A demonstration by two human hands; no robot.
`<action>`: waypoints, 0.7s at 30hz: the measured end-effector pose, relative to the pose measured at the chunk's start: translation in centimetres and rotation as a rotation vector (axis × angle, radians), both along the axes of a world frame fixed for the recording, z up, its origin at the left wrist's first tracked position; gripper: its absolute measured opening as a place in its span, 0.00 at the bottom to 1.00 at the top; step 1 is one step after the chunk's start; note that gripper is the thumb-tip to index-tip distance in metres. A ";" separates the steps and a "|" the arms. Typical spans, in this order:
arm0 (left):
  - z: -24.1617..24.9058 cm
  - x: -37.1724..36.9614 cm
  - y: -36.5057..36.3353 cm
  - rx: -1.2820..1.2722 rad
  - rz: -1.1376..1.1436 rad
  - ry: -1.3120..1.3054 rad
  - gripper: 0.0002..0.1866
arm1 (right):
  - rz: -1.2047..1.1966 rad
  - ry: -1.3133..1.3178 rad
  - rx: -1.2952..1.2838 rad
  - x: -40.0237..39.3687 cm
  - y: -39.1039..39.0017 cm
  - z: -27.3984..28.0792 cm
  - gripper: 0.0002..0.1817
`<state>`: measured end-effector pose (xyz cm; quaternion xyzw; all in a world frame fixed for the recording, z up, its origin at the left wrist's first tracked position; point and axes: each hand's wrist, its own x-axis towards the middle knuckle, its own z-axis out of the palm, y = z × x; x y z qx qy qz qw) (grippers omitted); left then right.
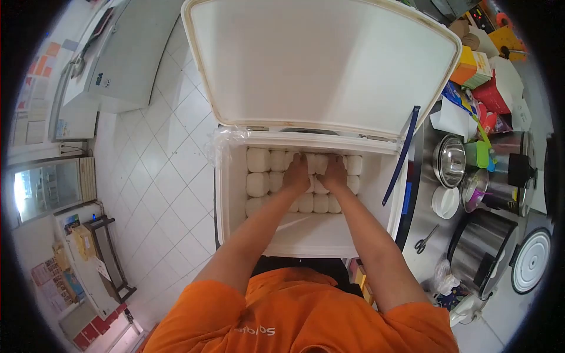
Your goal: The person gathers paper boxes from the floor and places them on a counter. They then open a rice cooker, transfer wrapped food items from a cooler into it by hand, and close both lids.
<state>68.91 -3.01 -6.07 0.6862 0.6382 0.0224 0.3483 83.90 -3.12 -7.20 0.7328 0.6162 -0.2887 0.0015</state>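
Rows of rounded white blocks [257, 184] lie side by side in an open white chest [306, 235]. Both of my hands reach down inside it, onto the back rows. My left hand [297, 175] rests on blocks near the middle, its fingers bent over their far side. Just to the right, my right hand [333, 175] touches other blocks, with the thumb held apart toward the left hand. The fingertips of both hands are partly hidden among the blocks, so a grip cannot be made out.
The chest's raised lid [318, 65] stands behind, with a dark blue strip [401, 156] at its right. Clear plastic [226, 141] hangs over the left corner. Metal bowls [450, 162], scissors [426, 239] and a large pot [479, 250] are on the right counter.
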 end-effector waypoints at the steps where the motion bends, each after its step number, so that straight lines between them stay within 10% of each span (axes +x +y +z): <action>1: -0.5 0.5 -0.1 -0.002 0.001 -0.002 0.36 | -0.010 -0.061 -0.015 -0.4 0.0 0.7 0.45; 10: 0.3 0.7 -0.2 0.173 -0.179 0.239 0.28 | 0.226 -0.066 0.160 1.6 -0.1 0.3 0.37; 15: 1.8 1.3 -0.2 0.171 -0.124 0.052 0.35 | 0.258 -0.271 0.113 -0.4 -0.7 2.2 0.27; 19: 2.2 -0.6 -1.0 0.247 -0.279 -0.180 0.38 | 0.235 0.062 -0.047 1.4 -0.6 5.5 0.21; 21: 4.8 -2.0 -1.3 -0.385 -0.067 -0.514 0.43 | 0.297 0.304 -0.194 3.7 -0.6 2.6 0.20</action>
